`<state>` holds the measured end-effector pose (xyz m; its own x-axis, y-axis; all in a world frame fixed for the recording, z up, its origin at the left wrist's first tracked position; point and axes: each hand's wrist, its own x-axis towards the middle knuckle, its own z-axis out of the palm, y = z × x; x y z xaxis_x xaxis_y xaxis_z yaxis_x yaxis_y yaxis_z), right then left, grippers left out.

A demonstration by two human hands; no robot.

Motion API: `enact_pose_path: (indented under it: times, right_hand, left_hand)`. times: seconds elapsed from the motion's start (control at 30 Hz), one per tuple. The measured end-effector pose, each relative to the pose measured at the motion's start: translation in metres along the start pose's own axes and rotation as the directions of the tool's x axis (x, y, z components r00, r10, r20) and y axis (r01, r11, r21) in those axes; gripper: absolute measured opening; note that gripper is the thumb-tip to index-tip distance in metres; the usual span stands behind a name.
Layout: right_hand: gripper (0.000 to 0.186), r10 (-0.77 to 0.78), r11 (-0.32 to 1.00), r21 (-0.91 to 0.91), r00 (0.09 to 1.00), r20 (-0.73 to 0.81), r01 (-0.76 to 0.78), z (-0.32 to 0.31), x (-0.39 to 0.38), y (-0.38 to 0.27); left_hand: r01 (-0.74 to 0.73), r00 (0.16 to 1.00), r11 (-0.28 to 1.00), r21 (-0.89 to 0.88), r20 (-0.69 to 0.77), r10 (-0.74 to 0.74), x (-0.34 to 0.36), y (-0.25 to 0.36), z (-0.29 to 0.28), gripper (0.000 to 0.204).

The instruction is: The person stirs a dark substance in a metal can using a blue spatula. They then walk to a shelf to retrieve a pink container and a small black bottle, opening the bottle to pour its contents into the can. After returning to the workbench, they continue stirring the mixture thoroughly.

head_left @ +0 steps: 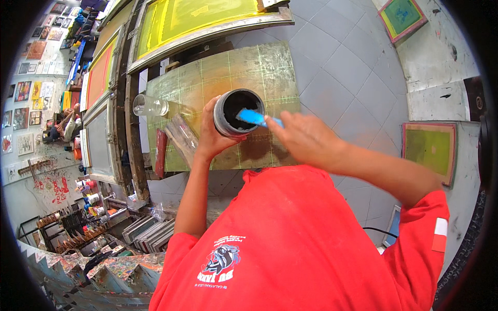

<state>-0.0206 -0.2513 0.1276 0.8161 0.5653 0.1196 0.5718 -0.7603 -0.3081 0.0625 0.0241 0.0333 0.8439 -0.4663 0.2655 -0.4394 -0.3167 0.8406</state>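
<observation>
My left hand [207,132] is wrapped round a grey open tub [220,123], tilted so that I see the dark, black-looking contents inside. My right hand [306,137] grips a flat blue spatula [253,117], whose pale, smeared end reaches into the tub's mouth. Both hands are above a worn board [275,72] marked with green grid lines. On the board, left of the tub, a clear plastic cup [150,105] lies on its side. Near it are a wooden squeegee [181,136] and a narrow red bar [161,153].
A yellow printing screen [207,23] in a metal frame stands beyond the board. More framed screens [101,72] line the left side. Two small screens [428,150] are at the right wall. Grey floor tiles [337,57] show beside the board, and stacked frames [150,233] lower left.
</observation>
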Motion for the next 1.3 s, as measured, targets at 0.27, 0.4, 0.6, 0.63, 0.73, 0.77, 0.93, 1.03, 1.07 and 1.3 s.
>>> enact_pose_path:
  times: [0.27, 0.4, 0.6, 0.63, 0.73, 0.77, 0.93, 1.03, 1.07, 1.3]
  right_hand:
    - [0.053, 0.124, 0.980, 0.123, 0.965, 0.229, -0.155, -0.049, -0.026, -0.027]
    - [0.053, 0.145, 0.978, 0.102, 0.943, 0.299, -0.183, -0.073, -0.045, -0.033]
    - [0.044, 0.248, 0.936, 0.188, 0.935, 0.252, -0.299, -0.092, -0.059, -0.027]
    - [0.041, 0.261, 0.919, 0.250, 0.945, 0.195, -0.305, -0.092, -0.060, -0.022]
    - [0.034, 0.382, 0.721, 0.476, 0.862, 0.333, -0.503, -0.095, -0.044, 0.000]
    - [0.033, 0.402, 0.617, 0.540, 0.819, 0.410, -0.573, -0.094, -0.037, 0.003]
    - [0.032, 0.324, 0.011, 0.708, 0.673, 0.665, -0.706, -0.048, -0.023, 0.013]
    - [0.033, 0.263, -0.195, 0.668, 0.618, 0.741, -0.718, -0.025, -0.025, 0.006]
    - [0.031, 0.282, -0.251, 0.665, 0.605, 0.745, -0.703, -0.023, -0.030, 0.001]
    - [0.033, 0.336, -0.232, 0.629, 0.546, 0.767, -0.742, -0.046, -0.068, 0.003]
  left_hand:
    - [0.110, 0.985, 0.994, -0.017, -0.129, -0.111, -0.013, 0.002, 0.000, 0.115]
    - [0.134, 0.976, 0.990, -0.044, -0.166, -0.140, -0.018, -0.002, -0.001, 0.116]
    - [0.114, 0.977, 0.989, 0.092, -0.189, -0.095, -0.017, -0.002, -0.001, 0.116]
    - [0.119, 0.975, 0.989, 0.085, -0.196, -0.101, -0.018, -0.003, -0.001, 0.116]
    - [0.063, 0.977, 0.998, 0.030, -0.206, -0.055, -0.022, 0.001, 0.000, 0.113]
    - [0.043, 0.976, 0.997, 0.061, -0.214, -0.029, -0.022, 0.002, 0.001, 0.112]
    - [-0.028, 0.974, 0.985, 0.171, -0.216, 0.065, -0.022, 0.005, 0.008, 0.113]
    - [-0.021, 0.972, 0.985, 0.173, -0.229, 0.061, -0.024, 0.006, 0.010, 0.116]
    - [-0.016, 0.970, 0.987, 0.161, -0.237, 0.055, -0.024, 0.005, 0.011, 0.117]
    - [0.052, 0.945, 0.995, -0.086, -0.318, -0.077, -0.030, -0.007, 0.016, 0.111]
